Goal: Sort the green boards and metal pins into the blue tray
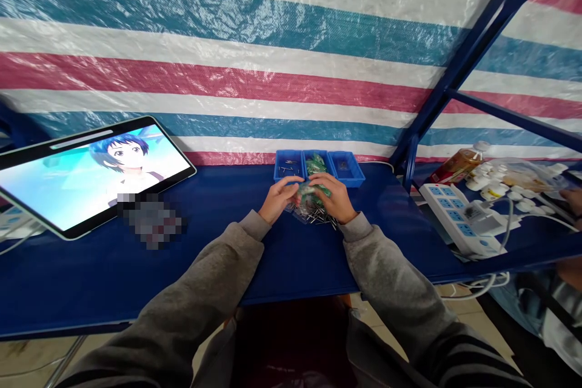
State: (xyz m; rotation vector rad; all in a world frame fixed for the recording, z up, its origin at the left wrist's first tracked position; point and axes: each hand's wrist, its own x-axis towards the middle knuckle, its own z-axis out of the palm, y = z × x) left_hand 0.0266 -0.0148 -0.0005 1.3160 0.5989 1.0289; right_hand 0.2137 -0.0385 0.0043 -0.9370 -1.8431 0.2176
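Note:
Both hands meet over a clear plastic bag [305,193] with green and red on it, just in front of three blue bins. My left hand [277,199] has its fingers bent round the bag's left side. My right hand [335,197] curls its fingers over the right side of the same bag. A pile of thin metal pieces [321,216] lies under and in front of the hands. The left bin [290,176] holds a few small metal pieces, the middle bin [316,154] a green bag, and the right bin [349,179] some small items.
A tablet [68,230] showing a cartoon leans at the left of the blue table [218,194]. To the right are a blue metal post [411,157], a white power strip [454,218], a bottle [459,165] and white containers [493,188]. Another person's hand [573,199] shows at the far right edge.

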